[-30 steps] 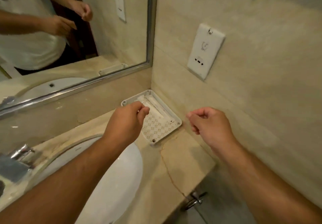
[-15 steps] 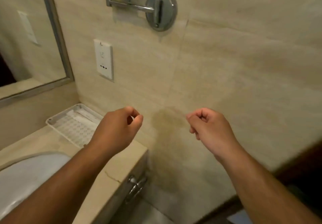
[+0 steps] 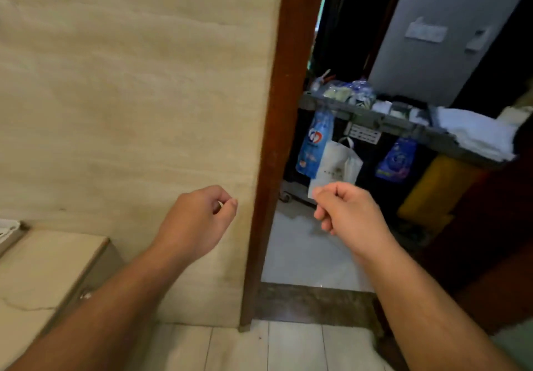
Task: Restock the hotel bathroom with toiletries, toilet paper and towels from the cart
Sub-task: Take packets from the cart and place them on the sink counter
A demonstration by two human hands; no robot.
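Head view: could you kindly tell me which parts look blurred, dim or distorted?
Head view: the cart and its white towels are motion-blurred and dim beyond the door frame; the frame leans, likely wide-angle distortion; the left hand and right hand are evenly lit and sharper.

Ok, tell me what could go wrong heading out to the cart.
The dark threshold may be raised: a possible trip. The door frame sits close to the left hand, which might knock it. The towels seem to overhang the cart edge and could slide off if bumped.

Curled hands [image 3: 199, 220] [image 3: 350, 215], cart [image 3: 403, 128] beyond doorway [image 3: 277, 139]
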